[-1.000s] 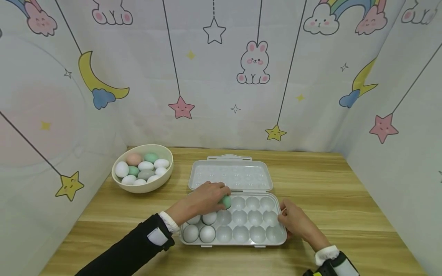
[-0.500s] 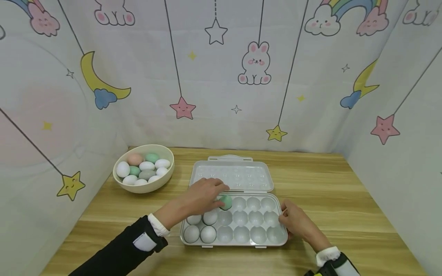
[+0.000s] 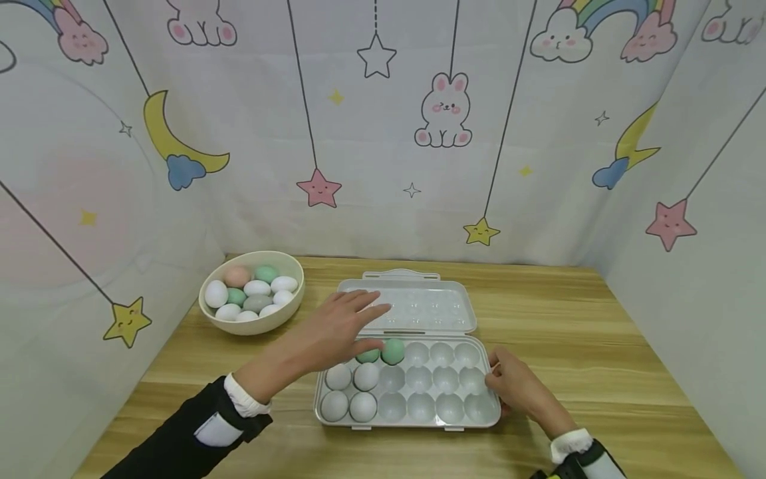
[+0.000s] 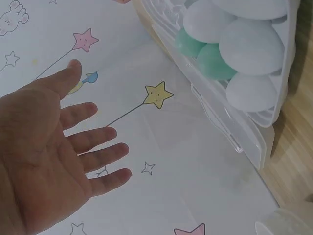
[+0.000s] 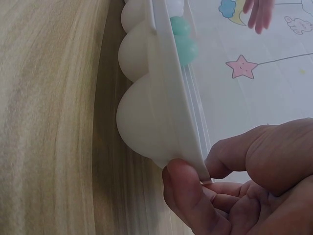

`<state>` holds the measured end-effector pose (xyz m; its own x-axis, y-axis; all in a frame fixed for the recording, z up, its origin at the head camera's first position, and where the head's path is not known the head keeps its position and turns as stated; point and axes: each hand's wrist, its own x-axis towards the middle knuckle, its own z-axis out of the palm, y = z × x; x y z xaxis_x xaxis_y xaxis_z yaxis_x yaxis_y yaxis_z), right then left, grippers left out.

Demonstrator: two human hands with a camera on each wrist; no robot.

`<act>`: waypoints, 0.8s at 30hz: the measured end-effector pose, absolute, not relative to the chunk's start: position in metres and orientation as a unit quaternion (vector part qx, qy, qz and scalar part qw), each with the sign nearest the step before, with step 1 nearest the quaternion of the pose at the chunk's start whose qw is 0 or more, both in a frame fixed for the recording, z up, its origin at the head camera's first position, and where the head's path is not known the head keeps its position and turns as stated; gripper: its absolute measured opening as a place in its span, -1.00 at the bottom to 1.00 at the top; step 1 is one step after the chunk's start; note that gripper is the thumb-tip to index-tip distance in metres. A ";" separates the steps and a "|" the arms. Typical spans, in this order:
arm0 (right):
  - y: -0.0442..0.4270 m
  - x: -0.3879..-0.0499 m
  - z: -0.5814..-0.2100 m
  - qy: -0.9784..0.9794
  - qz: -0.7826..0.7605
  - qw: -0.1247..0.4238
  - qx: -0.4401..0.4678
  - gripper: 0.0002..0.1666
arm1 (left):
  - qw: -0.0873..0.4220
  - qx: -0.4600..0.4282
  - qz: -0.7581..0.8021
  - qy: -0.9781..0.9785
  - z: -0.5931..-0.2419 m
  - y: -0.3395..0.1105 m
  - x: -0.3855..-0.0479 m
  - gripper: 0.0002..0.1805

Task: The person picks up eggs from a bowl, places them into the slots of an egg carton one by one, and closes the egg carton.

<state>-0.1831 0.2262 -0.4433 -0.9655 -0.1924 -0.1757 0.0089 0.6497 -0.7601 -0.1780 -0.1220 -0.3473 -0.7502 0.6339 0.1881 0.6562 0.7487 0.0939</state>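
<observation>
The egg tray lies on the table with its clear lid folded back. In its left columns sit several white eggs, and in the back row a green egg beside another partly behind my thumb. My left hand hovers over the tray's back left with fingers spread, holding nothing; the left wrist view shows its bare palm. At the tray's right edge, my right hand pinches the rim, thumb and fingertips on it in the right wrist view.
A cream bowl of white, green, grey and pink eggs stands on the wooden table at the back left. Cloth walls with printed stars and rabbits rise behind and at both sides.
My left hand has let go of the green egg, which rests in the back row, third column, and has moved up and left with its fingers spreading. The right hand keeps its grip.
</observation>
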 end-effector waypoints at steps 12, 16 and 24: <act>0.226 -0.184 -0.443 0.902 -0.410 0.116 -0.064 -0.80 | 0.111 -0.286 -0.077 -0.949 -0.333 -0.174 -0.167 -0.22; 0.227 -0.184 -0.443 0.902 -0.410 0.115 -0.066 -0.80 | 0.115 -0.267 -0.074 -0.954 -0.333 -0.187 -0.165 -0.20; 0.227 -0.184 -0.444 0.903 -0.409 0.119 -0.060 -0.78 | 0.104 -0.219 -0.067 -0.968 -0.326 -0.214 -0.165 -0.13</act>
<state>-0.1837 0.2273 -0.4436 -0.9647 -0.2056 -0.1648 -0.0117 0.6581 -0.7528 -0.1654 -0.2136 -0.3260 -0.8829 0.4094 0.2300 0.4371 0.8955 0.0839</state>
